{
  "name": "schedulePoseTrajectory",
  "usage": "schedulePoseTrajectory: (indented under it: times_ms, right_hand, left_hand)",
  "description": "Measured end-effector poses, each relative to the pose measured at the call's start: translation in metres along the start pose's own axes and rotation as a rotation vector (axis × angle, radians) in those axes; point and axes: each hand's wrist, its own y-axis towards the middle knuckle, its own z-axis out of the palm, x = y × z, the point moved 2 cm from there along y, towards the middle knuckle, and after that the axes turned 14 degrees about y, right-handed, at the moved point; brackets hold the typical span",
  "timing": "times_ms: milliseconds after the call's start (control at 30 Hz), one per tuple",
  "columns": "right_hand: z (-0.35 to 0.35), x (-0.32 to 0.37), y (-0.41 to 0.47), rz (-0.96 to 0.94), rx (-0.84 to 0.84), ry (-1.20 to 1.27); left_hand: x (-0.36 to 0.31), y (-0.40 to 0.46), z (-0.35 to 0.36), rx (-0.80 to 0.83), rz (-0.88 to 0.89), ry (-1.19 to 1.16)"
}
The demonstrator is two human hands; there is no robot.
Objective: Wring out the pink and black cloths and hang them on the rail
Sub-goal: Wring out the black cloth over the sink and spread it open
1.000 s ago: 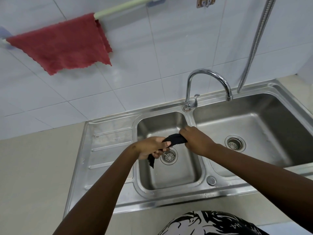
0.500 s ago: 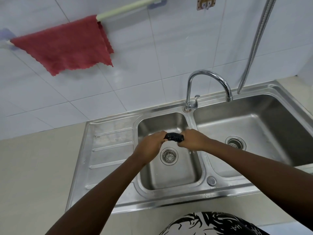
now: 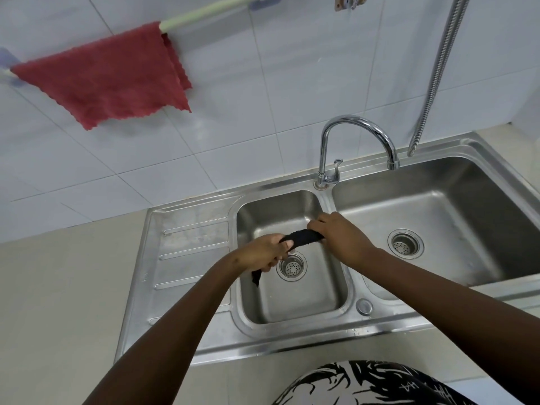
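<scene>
**Black cloth twisted over the small basin, pink cloth up on the rail**

At the bottom centre of the frame a patterned black-and-white garment point(image 3: 377, 384) shows, and both forearms reach up from it toward the middle. The left hand point(image 3: 260, 252) and the right hand point(image 3: 342, 239) each have their fingers closed tight round one end of the black cloth point(image 3: 304, 239), held directly above the left basin point(image 3: 292, 302) of the steel sink point(image 3: 187, 287), likely so any squeezed water falls straight to the drain point(image 3: 292, 266). The cloth looks like a short, dark, rope-like roll stretched between the fists, with a thin tail hanging below the left hand.

Further back the tap point(image 3: 356, 127) arches toward the right basin. At the upper left the pink cloth point(image 3: 108, 77) already hangs draped over the pale rail point(image 3: 204, 11), flat and spread, its edges scalloped. Bare rail to its right seems to leave room for the black one.
</scene>
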Motion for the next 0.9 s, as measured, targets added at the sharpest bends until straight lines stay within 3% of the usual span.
schedulePoseTrajectory:
  times_ms: [67,100,267,433,600,900]
  right_hand:
    - [0.001,0.002,-0.001,-0.007,0.002,-0.02]
    - [0.002,0.004,-0.001,0.013,-0.005,-0.018]
    - [0.004,0.005,0.002,0.137,-0.015,-0.029]
    - [0.007,-0.001,0.008,0.277,0.037,0.041]
    - [0.013,0.005,0.009,0.382,0.139,0.285]
    - [0.014,0.019,0.012,0.561,0.2,0.755]
  left_hand:
    - [0.003,-0.004,-0.003,0.157,0.002,-0.23]
    - [0.003,-0.005,-0.006,0.157,0.003,-0.231]
    - [-0.005,-0.001,-0.01,-0.281,0.149,0.564]
    - [-0.005,0.005,0.006,-0.54,0.179,0.881]
    - [0.008,0.009,0.016,-0.677,0.155,0.914]
    - [0.024,0.022,0.008,-0.823,0.289,0.909]
